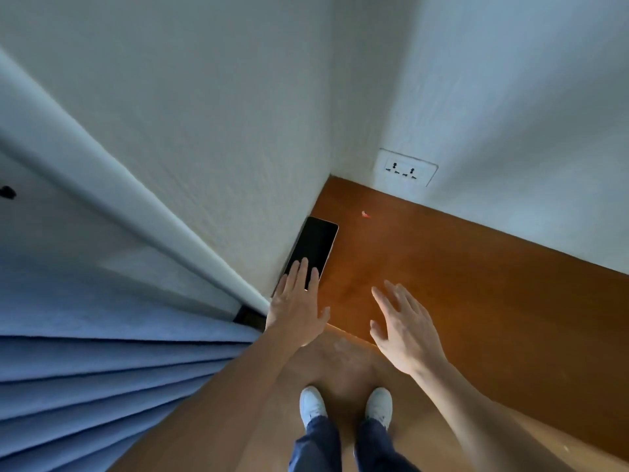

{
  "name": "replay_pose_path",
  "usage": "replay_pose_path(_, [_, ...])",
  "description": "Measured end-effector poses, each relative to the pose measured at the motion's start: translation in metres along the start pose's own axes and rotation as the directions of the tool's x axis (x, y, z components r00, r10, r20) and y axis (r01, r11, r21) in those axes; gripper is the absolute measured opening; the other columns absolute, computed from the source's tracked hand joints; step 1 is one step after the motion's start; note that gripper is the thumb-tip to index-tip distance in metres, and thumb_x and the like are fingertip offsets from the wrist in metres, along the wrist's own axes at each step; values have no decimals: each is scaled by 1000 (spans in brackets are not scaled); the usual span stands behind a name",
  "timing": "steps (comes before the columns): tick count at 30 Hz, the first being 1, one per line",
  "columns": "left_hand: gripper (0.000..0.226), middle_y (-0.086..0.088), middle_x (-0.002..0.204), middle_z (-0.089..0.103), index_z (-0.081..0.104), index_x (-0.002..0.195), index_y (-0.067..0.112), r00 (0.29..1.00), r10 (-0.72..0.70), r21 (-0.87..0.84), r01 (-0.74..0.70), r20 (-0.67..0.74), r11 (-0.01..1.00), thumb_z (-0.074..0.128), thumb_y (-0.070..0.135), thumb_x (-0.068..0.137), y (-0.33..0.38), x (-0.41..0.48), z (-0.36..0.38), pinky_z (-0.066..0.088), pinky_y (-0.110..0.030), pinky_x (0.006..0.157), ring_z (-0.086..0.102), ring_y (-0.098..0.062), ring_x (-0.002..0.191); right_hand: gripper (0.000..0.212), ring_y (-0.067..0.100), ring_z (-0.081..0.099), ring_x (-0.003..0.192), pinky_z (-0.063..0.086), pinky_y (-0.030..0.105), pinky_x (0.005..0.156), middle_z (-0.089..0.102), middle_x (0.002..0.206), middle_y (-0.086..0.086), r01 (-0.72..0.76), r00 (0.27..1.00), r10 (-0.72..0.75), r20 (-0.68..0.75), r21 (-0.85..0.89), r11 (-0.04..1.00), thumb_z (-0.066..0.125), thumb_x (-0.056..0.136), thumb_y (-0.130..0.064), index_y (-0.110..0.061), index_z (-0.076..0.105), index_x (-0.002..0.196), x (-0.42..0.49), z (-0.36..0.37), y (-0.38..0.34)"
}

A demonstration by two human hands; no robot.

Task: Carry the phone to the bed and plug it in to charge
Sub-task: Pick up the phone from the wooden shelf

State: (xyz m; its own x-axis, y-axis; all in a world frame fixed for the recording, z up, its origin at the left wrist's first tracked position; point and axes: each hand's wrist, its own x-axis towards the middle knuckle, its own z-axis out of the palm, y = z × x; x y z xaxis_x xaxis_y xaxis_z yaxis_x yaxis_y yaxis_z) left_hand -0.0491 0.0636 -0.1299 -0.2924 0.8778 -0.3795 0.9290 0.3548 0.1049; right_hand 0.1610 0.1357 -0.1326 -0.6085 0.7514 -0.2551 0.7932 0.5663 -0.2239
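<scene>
A black phone [315, 247] with a pale edge lies screen up on a brown wooden desk top [442, 267], pushed against the white wall on its left. My left hand [296, 308] reaches over the phone's near end, fingers spread, fingertips resting on or just above the screen. My right hand [403, 330] hovers open above the desk, to the right of the phone, holding nothing. No bed and no charging cable are in view.
A white wall socket [406, 167] sits low on the far wall above the desk. A blue pleated curtain [102, 369] hangs at the left beside a white frame [102, 185]. A tiny red scrap [366, 214] lies on the desk. My white shoes [345, 405] stand below.
</scene>
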Motion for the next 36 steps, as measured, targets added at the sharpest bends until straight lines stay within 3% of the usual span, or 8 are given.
replay_pose_path(3, [88,-8,169,-15,-7,160,20,1000,16,26,-16,9,1000,32,67,97,0,1,13,6,-49,126,-10,-29,155,72,28,18,152,31,46,119,17,166,7,-20,1000,20,19,3,1000,45,95,-55,-27,19,157,0,12,6])
replay_pose_path(6, [91,-4,168,-18,-9,160,26,998,55,56,-54,-15,997,28,75,93,5,-1,26,2,-51,124,-12,-30,155,73,28,18,152,28,47,119,15,166,6,-30,999,30,20,-1,1000,40,96,-57,-27,16,157,0,20,11])
replay_pose_path(17, [88,-2,167,-19,-8,159,26,988,156,18,-156,-3,988,22,76,93,22,-25,37,5,-51,126,-15,-28,154,65,29,22,151,23,45,118,24,164,9,9,1000,-8,9,-50,999,44,97,-49,-24,28,155,-6,29,18])
replay_pose_path(19, [84,0,168,-13,1,160,27,988,149,-29,-150,-31,988,23,74,93,27,-31,36,8,-51,126,-10,-26,155,64,30,25,150,26,45,118,27,163,9,9,1000,-9,0,-47,999,46,96,-48,-24,30,154,-7,30,19])
replay_pose_path(23, [70,3,168,14,30,152,32,988,-89,-250,55,-123,967,41,68,94,32,-18,21,27,-48,119,21,-22,152,64,29,24,150,28,46,119,26,163,8,11,1000,-11,0,-45,999,45,97,-47,-25,29,155,-7,31,21])
replay_pose_path(26, [74,-7,155,35,33,149,22,935,-319,-401,236,-154,885,50,66,91,37,6,7,41,-45,108,39,-26,138,63,28,26,150,29,45,118,26,163,8,17,1000,-17,2,-53,998,40,97,-49,-26,28,155,-5,31,24])
replay_pose_path(30, [85,-12,148,38,29,150,18,900,-430,-390,373,-68,842,54,69,87,42,29,-3,42,-42,107,40,-29,135,66,28,27,149,28,46,118,26,163,9,2,1000,-3,-6,-63,998,24,96,-56,-26,26,155,-6,32,22])
replay_pose_path(36, [94,-17,144,42,32,146,16,861,-507,-461,464,34,757,71,67,77,41,42,-8,42,-43,107,42,-33,134,69,29,24,150,29,49,118,23,164,9,-1,1000,0,-17,-58,998,20,96,-61,-26,23,156,-5,36,21])
